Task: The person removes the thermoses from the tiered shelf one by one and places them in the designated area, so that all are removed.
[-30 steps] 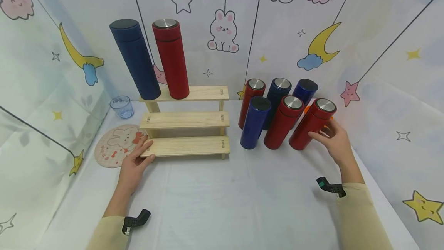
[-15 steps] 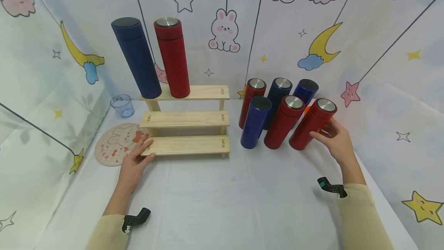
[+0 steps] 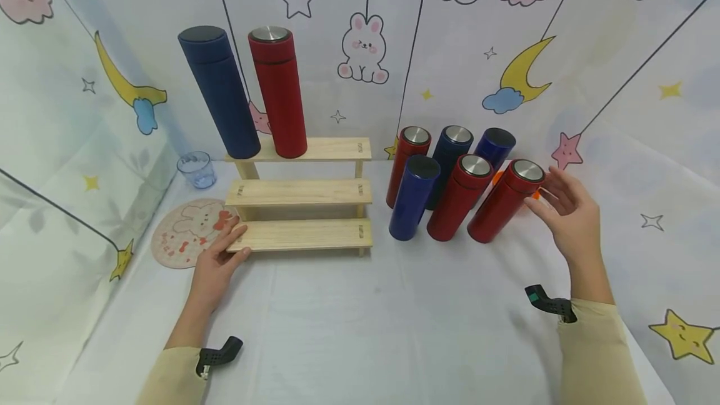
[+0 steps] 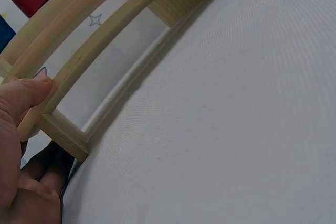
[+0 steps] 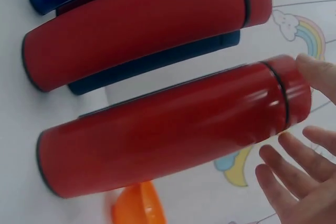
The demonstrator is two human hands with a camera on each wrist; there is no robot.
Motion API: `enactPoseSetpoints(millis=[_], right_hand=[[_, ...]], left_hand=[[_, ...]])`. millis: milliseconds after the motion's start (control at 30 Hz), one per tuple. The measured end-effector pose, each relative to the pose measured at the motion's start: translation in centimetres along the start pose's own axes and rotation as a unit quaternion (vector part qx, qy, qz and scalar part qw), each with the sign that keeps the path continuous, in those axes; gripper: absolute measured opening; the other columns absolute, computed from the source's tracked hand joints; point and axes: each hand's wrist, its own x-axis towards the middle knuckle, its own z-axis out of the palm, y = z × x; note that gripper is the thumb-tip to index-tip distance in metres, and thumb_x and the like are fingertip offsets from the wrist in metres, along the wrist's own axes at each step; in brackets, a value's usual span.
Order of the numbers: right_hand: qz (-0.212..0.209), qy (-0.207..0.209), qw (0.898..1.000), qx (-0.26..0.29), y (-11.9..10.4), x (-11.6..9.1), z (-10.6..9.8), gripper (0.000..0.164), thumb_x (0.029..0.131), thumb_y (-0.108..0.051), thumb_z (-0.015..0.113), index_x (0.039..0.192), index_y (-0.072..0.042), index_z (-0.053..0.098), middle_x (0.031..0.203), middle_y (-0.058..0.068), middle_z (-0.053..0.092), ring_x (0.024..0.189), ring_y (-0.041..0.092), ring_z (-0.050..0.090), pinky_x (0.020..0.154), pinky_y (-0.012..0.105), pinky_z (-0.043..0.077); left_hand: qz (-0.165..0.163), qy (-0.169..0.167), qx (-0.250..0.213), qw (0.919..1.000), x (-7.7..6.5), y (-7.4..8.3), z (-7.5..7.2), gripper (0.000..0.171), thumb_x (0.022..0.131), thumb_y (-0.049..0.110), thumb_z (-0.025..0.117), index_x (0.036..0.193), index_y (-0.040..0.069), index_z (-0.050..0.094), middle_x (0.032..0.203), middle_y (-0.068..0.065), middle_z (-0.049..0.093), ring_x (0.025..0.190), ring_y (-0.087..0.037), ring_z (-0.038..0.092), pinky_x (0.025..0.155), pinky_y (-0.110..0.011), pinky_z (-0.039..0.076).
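My left hand grips the left end of a three-step wooden rack, thumb in front and fingers behind in the left wrist view. A navy thermos flask and a red thermos flask stand on its top shelf. At the right, my right hand is beside the outermost red thermos flask, fingers spread and loosely bent around its lid end. In the right wrist view this flask is not gripped; whether a fingertip touches it I cannot tell.
Left of the outermost flask stand several more, including a front red flask and a front blue flask. Something orange lies behind the outermost one. A glass cup and a round rabbit mat are left of the rack.
My right hand has let go of the outermost red flask and moved a little right and up toward its lid. The left hand and the flasks have stayed put.
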Motion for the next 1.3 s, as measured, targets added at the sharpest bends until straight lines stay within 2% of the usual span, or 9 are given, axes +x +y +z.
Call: enactPoseSetpoints(millis=[200,467,600,767,1000,1167,1300], right_hand=[[-0.015,0.019,1.000,0.002,-2.3,1.2,-0.3,0.071,0.093,0.003,0.083,0.157,-0.016,0.059,0.144,0.011,0.066,0.135,0.017,0.062,0.112,0.023,0.047],[-0.088,0.043,0.995,0.023,-7.5,2.8,0.9,0.066,0.091,0.006,0.081,0.152,-0.012,0.064,0.143,0.013,0.068,0.136,0.021,0.062,0.116,0.029,0.046],[-0.122,0.022,0.990,0.072,-10.1,3.4,2.5,0.063,0.091,0.008,0.078,0.151,-0.008,0.064,0.144,0.016,0.067,0.136,0.024,0.062,0.116,0.031,0.046],[-0.147,-0.018,0.978,0.150,-12.4,4.1,4.9,0.061,0.091,0.008,0.078,0.149,-0.003,0.064,0.144,0.020,0.066,0.136,0.026,0.062,0.117,0.033,0.045],[-0.159,-0.065,0.975,0.140,-15.2,4.9,8.3,0.059,0.095,0.000,0.078,0.151,-0.007,0.063,0.145,0.017,0.066,0.135,0.026,0.063,0.115,0.034,0.048],[-0.174,-0.095,0.966,0.164,-16.7,6.0,10.8,0.058,0.096,-0.001,0.078,0.151,-0.008,0.063,0.144,0.016,0.068,0.133,0.029,0.065,0.113,0.037,0.050],[-0.164,-0.117,0.963,0.181,-17.7,6.5,12.4,0.057,0.096,-0.004,0.078,0.151,-0.005,0.062,0.144,0.017,0.067,0.134,0.030,0.064,0.114,0.039,0.050]], left_hand=[[-0.002,0.001,-0.009,1.0000,0.0,0.0,0.0,0.055,0.104,0.007,0.075,0.156,0.005,0.059,0.175,-0.007,0.034,0.159,-0.032,0.032,0.105,-0.006,0.040],[0.012,0.001,-0.003,0.9999,-0.2,-0.4,0.0,0.055,0.103,0.004,0.075,0.155,0.003,0.059,0.174,-0.011,0.035,0.159,-0.032,0.032,0.104,-0.006,0.040],[0.008,0.003,0.000,1.0000,-0.3,-0.2,-0.1,0.054,0.103,0.005,0.076,0.155,0.003,0.059,0.174,-0.010,0.036,0.158,-0.033,0.033,0.104,-0.005,0.039],[0.002,0.001,-0.001,1.0000,-0.2,0.1,-0.1,0.055,0.103,0.007,0.076,0.155,0.004,0.059,0.174,-0.009,0.034,0.159,-0.034,0.032,0.104,-0.005,0.039],[-0.002,0.000,-0.001,1.0000,0.0,0.0,0.1,0.055,0.104,0.007,0.075,0.156,0.005,0.059,0.175,-0.008,0.034,0.159,-0.032,0.032,0.104,-0.005,0.040],[0.002,0.002,-0.003,1.0000,0.0,0.0,0.0,0.054,0.104,0.007,0.075,0.155,0.004,0.059,0.175,-0.009,0.034,0.159,-0.031,0.033,0.104,-0.006,0.040],[0.009,0.000,-0.014,0.9999,0.0,0.0,0.0,0.054,0.103,0.005,0.075,0.155,0.002,0.059,0.174,-0.011,0.034,0.160,-0.031,0.031,0.105,-0.006,0.040]])
